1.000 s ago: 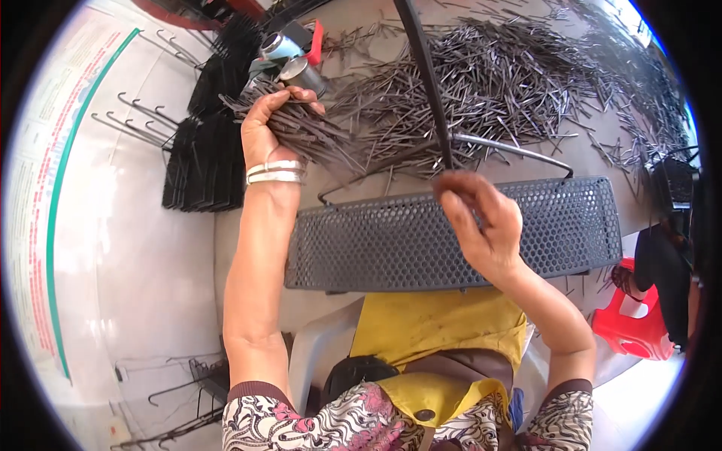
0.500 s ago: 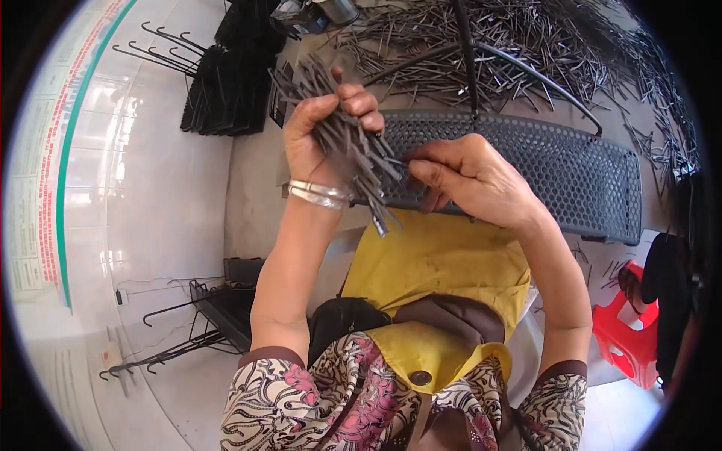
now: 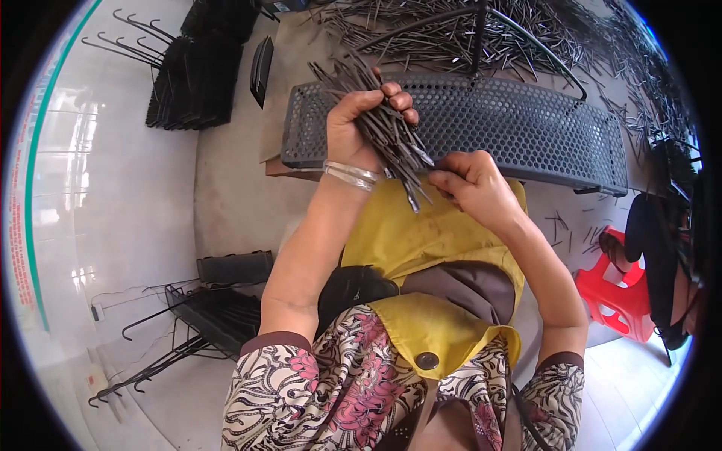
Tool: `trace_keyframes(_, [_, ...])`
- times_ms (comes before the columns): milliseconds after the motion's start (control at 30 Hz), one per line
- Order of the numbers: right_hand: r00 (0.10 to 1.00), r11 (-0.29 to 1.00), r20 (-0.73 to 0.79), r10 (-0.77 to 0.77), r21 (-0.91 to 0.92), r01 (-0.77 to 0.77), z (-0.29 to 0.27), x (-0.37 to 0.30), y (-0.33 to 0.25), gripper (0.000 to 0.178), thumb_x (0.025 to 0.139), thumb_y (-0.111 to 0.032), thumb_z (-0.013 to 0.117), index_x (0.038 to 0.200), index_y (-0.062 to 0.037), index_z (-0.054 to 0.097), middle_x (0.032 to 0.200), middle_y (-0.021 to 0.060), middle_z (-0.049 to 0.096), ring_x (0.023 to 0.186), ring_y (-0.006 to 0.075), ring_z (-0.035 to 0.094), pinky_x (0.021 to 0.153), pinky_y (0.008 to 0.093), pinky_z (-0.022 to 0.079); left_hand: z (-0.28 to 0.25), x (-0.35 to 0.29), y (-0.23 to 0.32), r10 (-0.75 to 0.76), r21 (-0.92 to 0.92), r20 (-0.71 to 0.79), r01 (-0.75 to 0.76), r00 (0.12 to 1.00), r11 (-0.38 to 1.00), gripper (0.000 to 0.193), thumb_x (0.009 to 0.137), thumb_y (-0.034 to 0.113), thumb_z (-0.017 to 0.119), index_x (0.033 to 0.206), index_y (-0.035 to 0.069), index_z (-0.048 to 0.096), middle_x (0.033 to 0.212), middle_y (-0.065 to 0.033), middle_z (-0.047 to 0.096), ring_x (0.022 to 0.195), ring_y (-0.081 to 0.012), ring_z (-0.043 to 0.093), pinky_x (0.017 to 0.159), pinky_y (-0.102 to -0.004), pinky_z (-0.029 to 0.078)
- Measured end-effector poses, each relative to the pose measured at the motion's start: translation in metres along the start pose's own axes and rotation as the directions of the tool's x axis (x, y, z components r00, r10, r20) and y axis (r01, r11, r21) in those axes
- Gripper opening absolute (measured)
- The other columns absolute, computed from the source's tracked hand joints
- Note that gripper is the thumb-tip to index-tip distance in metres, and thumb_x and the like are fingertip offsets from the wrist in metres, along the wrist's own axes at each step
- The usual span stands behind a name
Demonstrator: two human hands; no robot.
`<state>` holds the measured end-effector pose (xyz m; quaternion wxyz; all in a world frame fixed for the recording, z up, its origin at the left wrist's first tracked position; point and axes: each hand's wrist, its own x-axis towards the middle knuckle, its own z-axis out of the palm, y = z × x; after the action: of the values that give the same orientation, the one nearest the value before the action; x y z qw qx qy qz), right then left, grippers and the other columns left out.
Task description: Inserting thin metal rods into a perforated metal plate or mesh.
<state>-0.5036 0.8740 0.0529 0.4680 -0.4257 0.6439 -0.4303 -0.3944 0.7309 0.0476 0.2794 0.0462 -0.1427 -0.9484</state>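
Left hand (image 3: 352,137) first, and it's gripping hard: fingers are curling around a bundle of dark strips (image 3: 408,155), the thumb is lying across it, and the ends are fanning out beyond both sides of the fist. Right hand (image 3: 481,188) is working just beside, fingers bent, thumb sitting close to the forefinger, tips touching the bundle's near-right ends; whether they're pinching a strip there, I cannot tell. That bundle is hanging over the near-left edge of the perforated rack (image 3: 519,124), right above the yellow apron (image 3: 398,218). For good handling here, I'd say the left fist should be staying firm yet loose enough to let single strips slip, while the right fingertips should be taking ends squarely, not snagging neighbours. Farther off, curved rods (image 3: 479,45) are rising behind the rack, and a heap of loose strips (image 3: 421,41) is sprawling across the far worktop (image 3: 292,52).
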Motion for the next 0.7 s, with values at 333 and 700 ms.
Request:
trace_keyframes(333, [0.969,0.95,-0.129,0.211,0.26,-0.173,-0.001,-0.025,0.005,0.018,0.082,-0.011,0.052,0.069,0.0018,0.053,0.057,0.0024,0.048,0.045,0.0079,0.042,0.041,0.0218,0.035,-0.018,-0.059,0.008,0.114,0.311,-0.287,-0.02,0.951,0.95,0.04,0.066,0.0,0.054,0.104,0.006,0.041,0.08,-0.0105,0.054,0.072,-0.0249,0.056,0.064,-0.0352,0.049])
trace_keyframes(700, [0.913,0.93,0.208,0.35,0.043,-0.366,0.051,0.007,-0.023,0.024,0.083,-0.014,0.051,0.068,0.0037,0.054,0.055,0.0009,0.05,0.046,0.0071,0.044,0.04,0.0223,0.035,-0.036,-0.085,-0.005,0.007,0.192,-0.323,0.058,0.946,0.98,0.023,0.065,-0.004,0.058,0.088,-0.003,0.053,0.083,-0.0137,0.06,0.073,-0.0212,0.059,0.065,-0.0317,0.051])
